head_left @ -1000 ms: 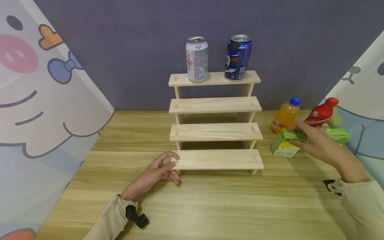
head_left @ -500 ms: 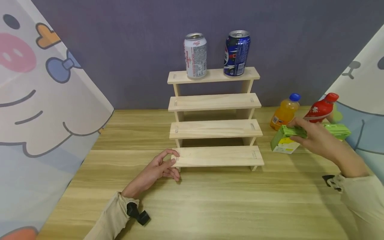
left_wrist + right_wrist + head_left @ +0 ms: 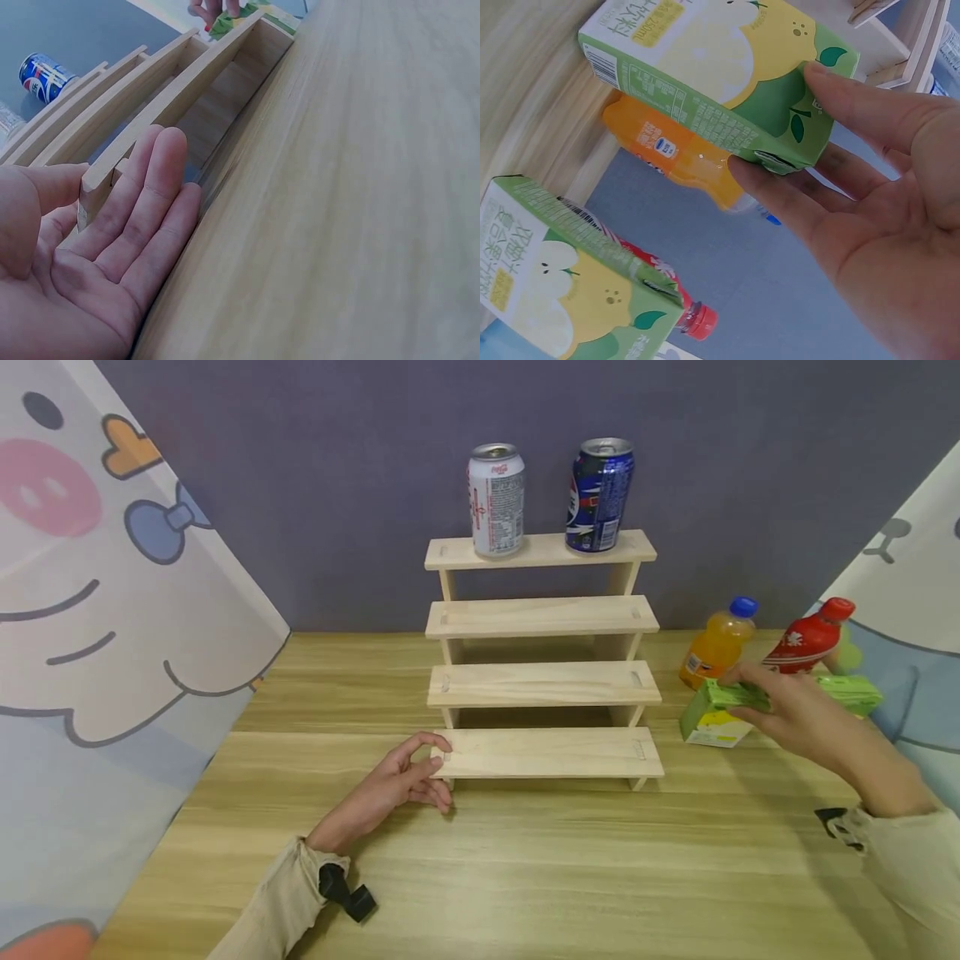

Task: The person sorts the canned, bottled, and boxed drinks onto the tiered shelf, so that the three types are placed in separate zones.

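Note:
At the left end of the lowest step of a wooden stepped rack, my left hand pinches the board between thumb and index finger. Its other fingers extend below the board in the left wrist view. My right hand grips the top of a green and yellow juice carton, thumb on the front and fingers on the far side. That carton stands upright on the table. A second juice carton stands to its right, partly hidden by the hand in the head view.
Behind the cartons are an orange drink bottle with a blue cap and a red bottle. A white can and a blue Pepsi can stand on the rack's top step. A grey wall rises behind the wooden table.
The head view shifts slightly. Both hands keep their holds, and the rack, cans, bottles and cartons stay where they were.

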The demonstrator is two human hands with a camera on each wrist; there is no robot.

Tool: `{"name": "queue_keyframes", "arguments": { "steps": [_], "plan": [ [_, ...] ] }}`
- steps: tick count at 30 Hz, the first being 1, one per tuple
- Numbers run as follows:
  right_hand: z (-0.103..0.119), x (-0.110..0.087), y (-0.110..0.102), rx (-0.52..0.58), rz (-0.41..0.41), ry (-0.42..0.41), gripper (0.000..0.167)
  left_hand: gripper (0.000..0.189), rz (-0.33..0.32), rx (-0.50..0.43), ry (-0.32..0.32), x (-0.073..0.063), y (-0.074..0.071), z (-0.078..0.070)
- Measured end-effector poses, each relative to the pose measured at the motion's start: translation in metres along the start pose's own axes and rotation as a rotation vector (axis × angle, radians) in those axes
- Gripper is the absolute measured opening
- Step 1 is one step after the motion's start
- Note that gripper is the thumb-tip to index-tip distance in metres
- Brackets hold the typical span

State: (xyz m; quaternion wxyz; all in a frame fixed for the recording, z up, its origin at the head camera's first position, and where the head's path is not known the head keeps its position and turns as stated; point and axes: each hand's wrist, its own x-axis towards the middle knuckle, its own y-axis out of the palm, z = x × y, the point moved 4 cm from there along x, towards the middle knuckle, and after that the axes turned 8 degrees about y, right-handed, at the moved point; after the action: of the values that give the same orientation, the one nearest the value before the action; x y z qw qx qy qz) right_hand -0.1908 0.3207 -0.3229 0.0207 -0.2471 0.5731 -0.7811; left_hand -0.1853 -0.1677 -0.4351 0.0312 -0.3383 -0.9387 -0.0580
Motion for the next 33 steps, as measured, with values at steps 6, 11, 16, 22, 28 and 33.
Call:
{"name": "queue_keyframes", "arguments": {
  "steps": [6,11,16,22,28,33],
  "plan": [
    [0.003,0.002,0.000,-0.014,-0.015,-0.034,0.050,0.028,0.003,-0.008,0.000,0.000,0.000,0.002],
    [0.008,0.003,-0.004,-0.024,-0.049,-0.039,0.051,0.029,0.003,-0.011,0.000,0.001,0.000,0.002],
    [0.014,0.005,-0.010,-0.026,-0.052,-0.053,0.049,0.028,0.004,-0.006,0.001,0.002,-0.002,0.002],
    [0.023,0.007,-0.017,-0.046,-0.050,-0.055,0.050,0.027,0.011,-0.022,0.002,-0.001,0.000,0.004],
    [0.029,0.008,-0.024,-0.063,-0.027,-0.006,0.054,0.028,0.004,-0.013,0.005,-0.001,0.000,0.004],
    [0.034,0.012,-0.030,-0.076,-0.030,0.011,0.053,0.029,0.010,0.003,0.010,0.000,-0.001,0.002]
  ]
}}
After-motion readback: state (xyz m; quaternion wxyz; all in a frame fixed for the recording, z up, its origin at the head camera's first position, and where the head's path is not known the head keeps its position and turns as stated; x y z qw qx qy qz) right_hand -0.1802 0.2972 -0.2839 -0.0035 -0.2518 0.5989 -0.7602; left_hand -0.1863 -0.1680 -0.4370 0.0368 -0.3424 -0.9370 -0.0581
